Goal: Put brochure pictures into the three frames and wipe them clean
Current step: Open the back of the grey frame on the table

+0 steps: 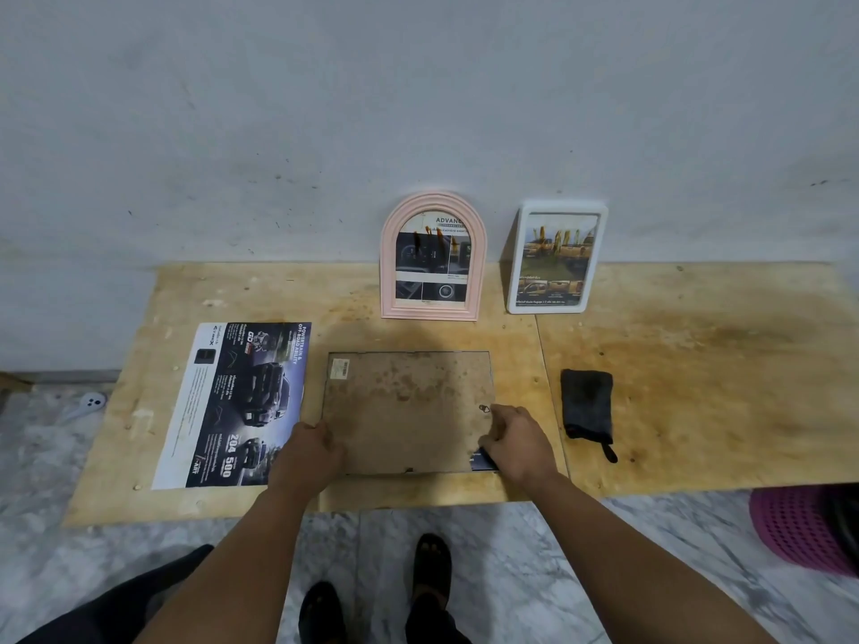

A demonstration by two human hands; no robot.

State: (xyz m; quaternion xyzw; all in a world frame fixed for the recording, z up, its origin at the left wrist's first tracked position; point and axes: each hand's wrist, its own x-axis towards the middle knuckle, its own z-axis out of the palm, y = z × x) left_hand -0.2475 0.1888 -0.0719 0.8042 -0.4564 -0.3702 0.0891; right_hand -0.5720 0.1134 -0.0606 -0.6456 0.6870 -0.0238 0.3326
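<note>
A flat rectangular frame lies face down on the plywood board, its stained brown backing up. My left hand grips its near left corner. My right hand presses on its near right corner, where a blue edge of a brochure picture sticks out from under the backing. A pink arched frame and a white rectangular frame lean upright against the wall, each with a picture in it. A car brochure lies flat to the left. A dark folded cloth lies to the right.
The grey wall rises right behind the board. A magenta mesh basket sits on the marble floor at the near right. A small white object lies on the floor at the left. My feet stand below the board's near edge.
</note>
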